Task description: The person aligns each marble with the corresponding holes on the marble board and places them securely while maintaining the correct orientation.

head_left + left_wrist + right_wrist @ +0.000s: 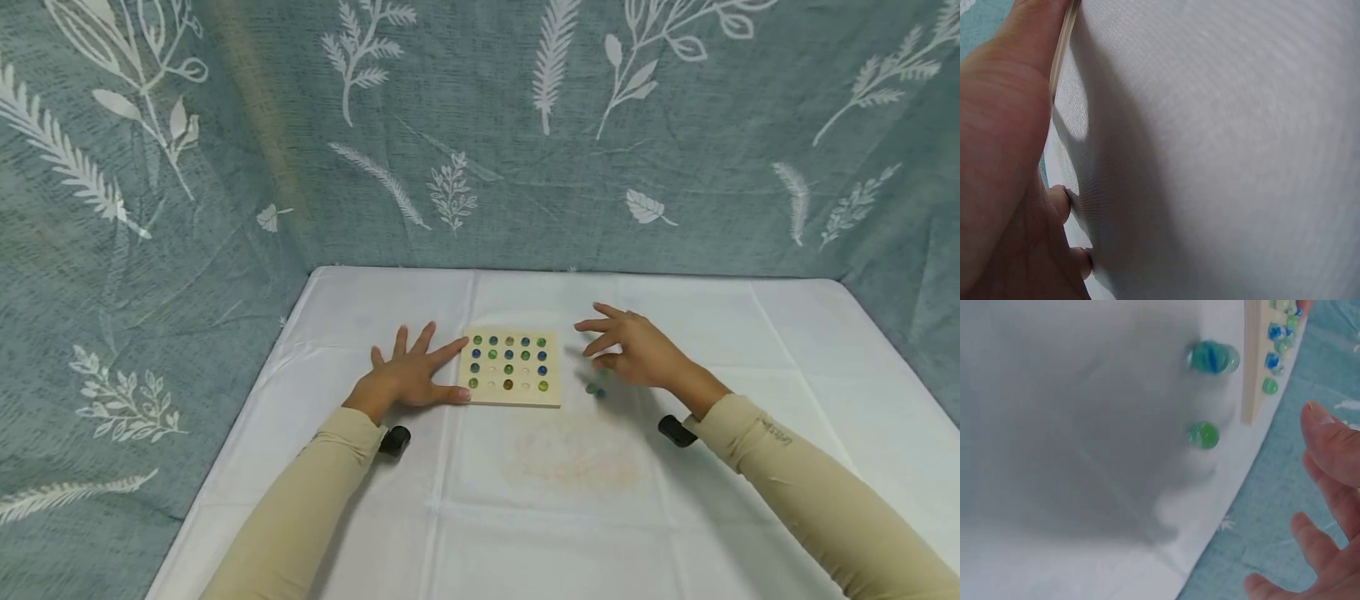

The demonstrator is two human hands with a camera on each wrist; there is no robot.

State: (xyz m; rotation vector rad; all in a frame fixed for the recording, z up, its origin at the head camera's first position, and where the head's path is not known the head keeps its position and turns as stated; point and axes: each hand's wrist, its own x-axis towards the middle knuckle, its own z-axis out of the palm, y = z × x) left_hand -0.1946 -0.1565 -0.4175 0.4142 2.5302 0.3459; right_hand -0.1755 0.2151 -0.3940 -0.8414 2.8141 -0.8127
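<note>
A pale wooden square board [553, 367] lies on the table, with green, blue and amber glass marbles [508, 355] in rows of hollows; several hollows in its lower rows hold none. My left hand [408, 377] is spread flat at the board's left side, its thumb and index fingertip touching the edge. To the right of the board hovers my right hand [633, 348], fingers loosely extended, nothing seen between them. Below it a few loose marbles [591, 388] rest on the cloth; the right wrist view shows a blue-teal marble [1210, 357] and a green marble [1208, 435].
A white cloth [480, 500] with fold creases covers the table. Teal fabric [480, 167] with white leaf prints hangs behind and along the left side. Black wrist devices [677, 431] sit under both cuffs.
</note>
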